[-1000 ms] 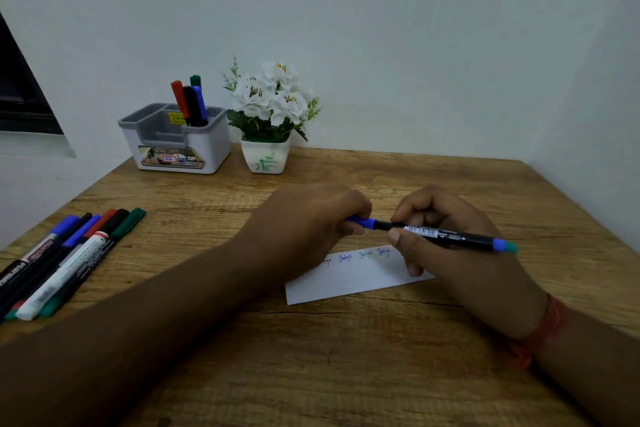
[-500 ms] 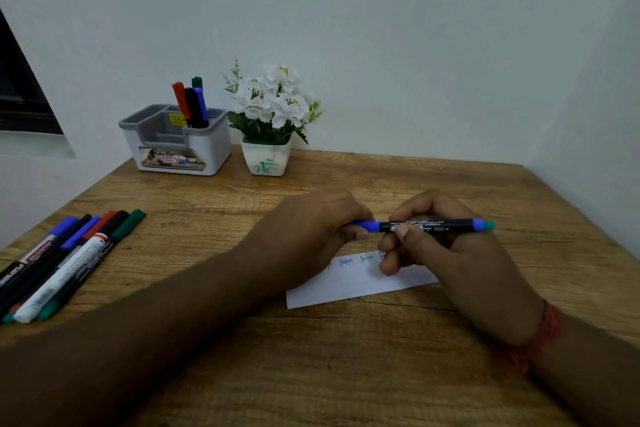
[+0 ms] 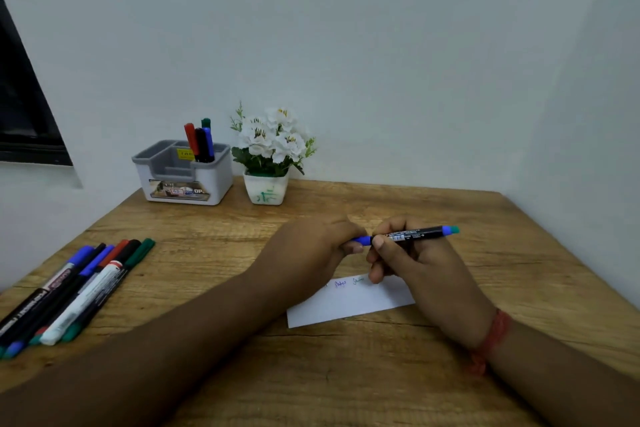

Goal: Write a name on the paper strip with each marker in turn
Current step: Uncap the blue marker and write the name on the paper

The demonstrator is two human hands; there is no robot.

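Marker (image 3: 412, 234) held level above the strip (image 3: 349, 303): right hand (image 3: 415, 263) grips the barrel, left hand (image 3: 311, 250), at 9 o'clock, pinches the blue cap; next, I think, pull it off

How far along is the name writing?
Done: two names show on the paper strip; the hands may hide more. In hand: right hand holds a blue marker, left hand gripping its cap end. Left: unclear which markers beside the left arm remain unused.

We count six markers (image 3: 74, 291) lying on the worktop (image 3: 346, 374), four standing in one organizer (image 3: 183, 172), one marker in hand (image 3: 415, 234), one paper strip (image 3: 349, 303), one flowerpot (image 3: 266, 188).
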